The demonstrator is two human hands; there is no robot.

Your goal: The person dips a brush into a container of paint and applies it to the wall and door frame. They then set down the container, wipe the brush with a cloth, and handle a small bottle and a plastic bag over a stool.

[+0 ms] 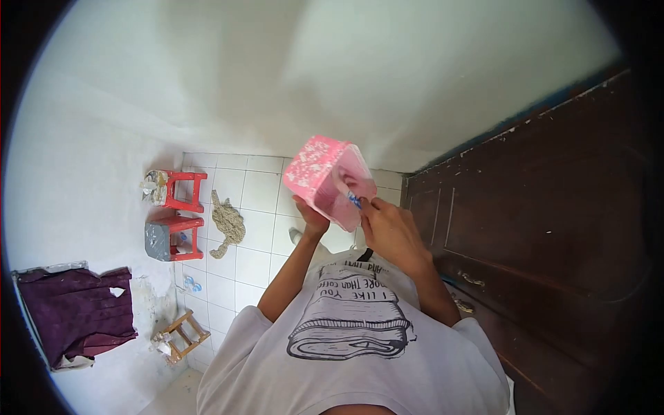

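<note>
A pink plastic tub (319,166), spattered with white, is held up tilted in front of me, its opening turned to the right. My left hand (313,216) is closed on the tub's lower left edge, with some fingers hidden behind it. My right hand (393,234) is closed round a tool with a blue handle (354,200) at the tub's opening. The tool's pale front part reaches into the tub, and its exact kind is hard to make out.
Two red stools (185,223) stand at the left wall, with a wooden stool (181,337) nearer me. A crumpled rag (227,224) lies on the tiled floor (257,238). Purple cloth (83,311) hangs at the left. A dark brown door (539,228) is on the right.
</note>
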